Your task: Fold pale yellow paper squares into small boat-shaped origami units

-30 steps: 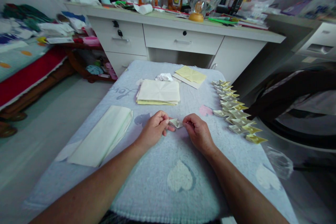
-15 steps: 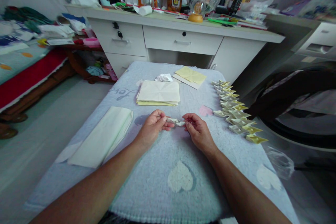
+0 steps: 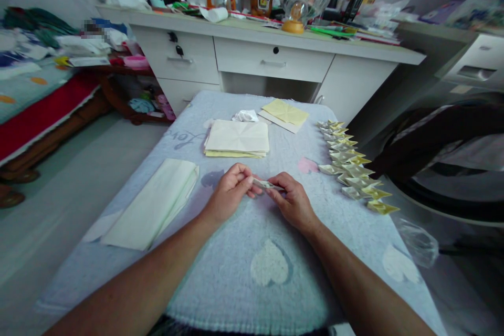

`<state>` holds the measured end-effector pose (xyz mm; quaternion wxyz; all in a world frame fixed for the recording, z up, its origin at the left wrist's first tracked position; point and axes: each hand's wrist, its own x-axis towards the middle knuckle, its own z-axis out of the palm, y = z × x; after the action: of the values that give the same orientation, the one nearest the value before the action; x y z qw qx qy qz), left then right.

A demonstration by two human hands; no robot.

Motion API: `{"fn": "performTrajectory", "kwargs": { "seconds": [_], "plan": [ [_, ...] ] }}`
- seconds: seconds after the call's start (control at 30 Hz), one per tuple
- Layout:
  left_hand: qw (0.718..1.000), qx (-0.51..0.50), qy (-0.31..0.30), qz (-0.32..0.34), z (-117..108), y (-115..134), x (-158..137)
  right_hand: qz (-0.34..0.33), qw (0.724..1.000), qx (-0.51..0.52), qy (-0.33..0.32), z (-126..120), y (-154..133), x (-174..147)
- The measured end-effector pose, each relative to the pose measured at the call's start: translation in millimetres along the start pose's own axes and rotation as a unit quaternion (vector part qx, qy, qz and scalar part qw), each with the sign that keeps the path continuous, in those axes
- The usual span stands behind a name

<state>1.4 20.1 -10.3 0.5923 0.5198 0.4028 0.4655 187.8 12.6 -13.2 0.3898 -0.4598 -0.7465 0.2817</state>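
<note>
Between my two hands is a small folded paper boat [image 3: 266, 184], pale with pointed ends, held above the cloth-covered table. My left hand [image 3: 236, 184] pinches its left end between thumb and fingers. On the other end, my right hand [image 3: 289, 194] closes with the thumb in front and fingers behind, covering part of the paper. Finished-looking paper boats [image 3: 354, 170], white and yellow, stand in rows at the table's right side. A stack of creased white and yellow sheets [image 3: 237, 136] lies beyond my hands.
A larger folded pale paper bundle [image 3: 153, 205] lies at the left. Two sheets [image 3: 285, 114] and crumpled white plastic [image 3: 245, 116] are at the back. A cluttered white desk [image 3: 275, 60] stands behind the table, with a front-loading washing machine [image 3: 474, 73] on the right.
My right hand has shifted slightly left and inward along the paper boat, taking more of it between thumb and fingers. The boat looks flatter; my left hand keeps its pinch.
</note>
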Motion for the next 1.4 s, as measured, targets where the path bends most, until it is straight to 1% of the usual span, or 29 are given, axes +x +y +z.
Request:
{"fn": "performTrajectory", "kwargs": {
  "seconds": [0.07, 0.13, 0.27, 0.4, 0.5, 0.57, 0.63, 0.7, 0.8, 0.87, 0.97, 1.03, 1.2, 1.27, 1.4],
  "plan": [
    [1.0, 0.025, -0.005, 0.01, -1, 2, -1, -0.004, 1.0, 0.004, -0.001, 0, -1, 0],
    [0.996, 0.084, -0.005, 0.025, -2, 3, -2, -0.008, 1.0, 0.009, -0.009, 0, -3, 0],
    [0.972, 0.229, -0.002, 0.049, -1, 2, -2, -0.024, 0.999, 0.02, -0.033, 0, -6, 0],
    [0.957, 0.279, -0.019, 0.077, -1, 3, -2, -0.016, 0.998, 0.041, -0.047, 0, -7, 0],
    [0.958, 0.275, -0.006, 0.081, -3, 4, -2, 0.026, 0.996, 0.066, -0.051, 0, -7, 0],
    [0.964, 0.258, 0.005, 0.069, -4, 5, -2, 0.065, 0.992, 0.096, -0.054, -1, -7, 0],
    [0.969, 0.242, 0.009, 0.055, -4, 5, -2, 0.086, 0.987, 0.121, -0.055, -1, -7, 0],
    [0.973, 0.226, 0.004, 0.041, -4, 6, -2, 0.082, 0.988, 0.12, -0.046, -1, -6, 0],
    [0.98, 0.199, -0.015, 0.017, -2, 6, -2, 0.054, 0.994, 0.089, -0.032, -2, -6, 0],
    [0.981, 0.191, -0.028, 0.003, -2, 6, -2, 0.035, 0.996, 0.071, -0.033, -2, -7, 0],
    [0.98, 0.193, -0.04, -0.002, -2, 5, -2, 0.013, 0.998, 0.054, -0.035, -3, -9, 0],
    [0.98, 0.196, -0.041, 0.002, -2, 5, -2, 0.02, 0.998, 0.057, -0.037, -3, -10, 1],
    [0.98, 0.191, -0.062, 0.009, -3, 6, -4, 0.073, 0.991, 0.096, -0.055, -4, -11, 0],
    [0.978, 0.195, -0.072, 0.016, -3, 8, -4, 0.078, 0.99, 0.104, -0.061, -3, -12, 0],
    [0.972, 0.224, -0.064, 0.028, -2, 9, -4, 0.086, 0.986, 0.124, -0.077, -3, -11, -1]
  ]
}}
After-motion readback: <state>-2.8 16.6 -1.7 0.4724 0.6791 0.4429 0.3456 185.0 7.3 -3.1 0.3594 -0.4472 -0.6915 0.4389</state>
